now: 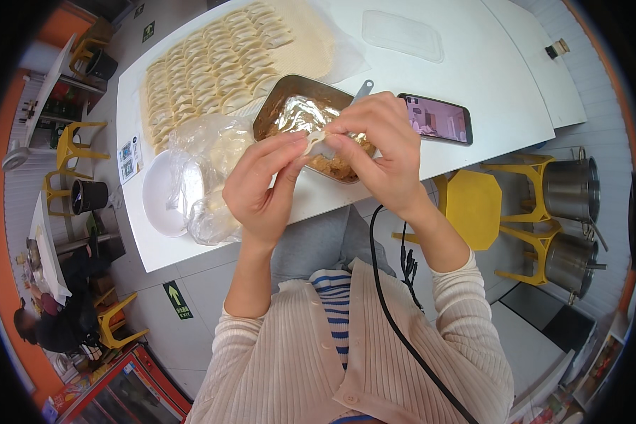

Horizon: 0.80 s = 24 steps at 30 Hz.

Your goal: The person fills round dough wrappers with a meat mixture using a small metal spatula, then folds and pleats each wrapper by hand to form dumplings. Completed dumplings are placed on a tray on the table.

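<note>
Between my two hands is a small piece of pale dough (315, 142), its edges pinched in the fingertips. My left hand (265, 180) grips its left side and my right hand (381, 143) its right side. Below them sits a rectangular metal pan (281, 90) of brown minced filling (334, 165). A grey handle (364, 90) sticks up from the pan's far side. Left of my left hand lies a clear plastic bag (212, 153) with pale rounds inside, probably dough wrappers. It overlaps a white bowl (156, 196). Rows of folded dumplings (212, 69) cover a beige mat (310, 47) beyond.
A smartphone (440, 121) with a lit screen lies right of the pan. Farther back on the white table (487, 79) is a clear plastic lid (402, 35). A yellow stool (469, 209) stands by the table's right edge. A black cable (384, 297) hangs before me. Another person (58, 323) sits far left.
</note>
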{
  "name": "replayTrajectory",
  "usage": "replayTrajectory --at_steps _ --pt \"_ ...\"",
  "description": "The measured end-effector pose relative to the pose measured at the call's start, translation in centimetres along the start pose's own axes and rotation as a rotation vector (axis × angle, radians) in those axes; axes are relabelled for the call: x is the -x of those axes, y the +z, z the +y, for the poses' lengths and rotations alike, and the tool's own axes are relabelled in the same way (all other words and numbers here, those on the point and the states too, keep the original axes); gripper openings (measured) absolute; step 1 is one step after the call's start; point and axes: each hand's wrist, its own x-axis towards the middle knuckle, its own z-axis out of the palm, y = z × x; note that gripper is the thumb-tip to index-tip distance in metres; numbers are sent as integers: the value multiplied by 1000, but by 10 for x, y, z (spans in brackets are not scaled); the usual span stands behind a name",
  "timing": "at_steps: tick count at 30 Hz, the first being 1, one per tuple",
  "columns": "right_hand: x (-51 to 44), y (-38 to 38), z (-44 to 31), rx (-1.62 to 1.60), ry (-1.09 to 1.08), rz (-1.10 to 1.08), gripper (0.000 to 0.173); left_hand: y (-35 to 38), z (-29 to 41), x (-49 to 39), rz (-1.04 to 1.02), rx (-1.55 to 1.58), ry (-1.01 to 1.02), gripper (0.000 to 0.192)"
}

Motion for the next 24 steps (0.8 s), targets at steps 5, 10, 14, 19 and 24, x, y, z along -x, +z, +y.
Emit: replayTrajectory --at_steps 5,10,14,19,24 --pt "-1 0 0 -30 -20 -10 13 2 -1 1 24 13 -7 16" --pt "0 2 1 -10 -75 15 14 3 -1 3 57 71 -104 15" --pt "1 3 2 -45 -8 38 13 5 1 5 97 181 -232 14" --pt "0 0 2 -32 -48 5 13 4 1 4 91 215 -243 15" --pt "-3 3 2 11 -107 16 14 4 4 0 76 68 -151 14"
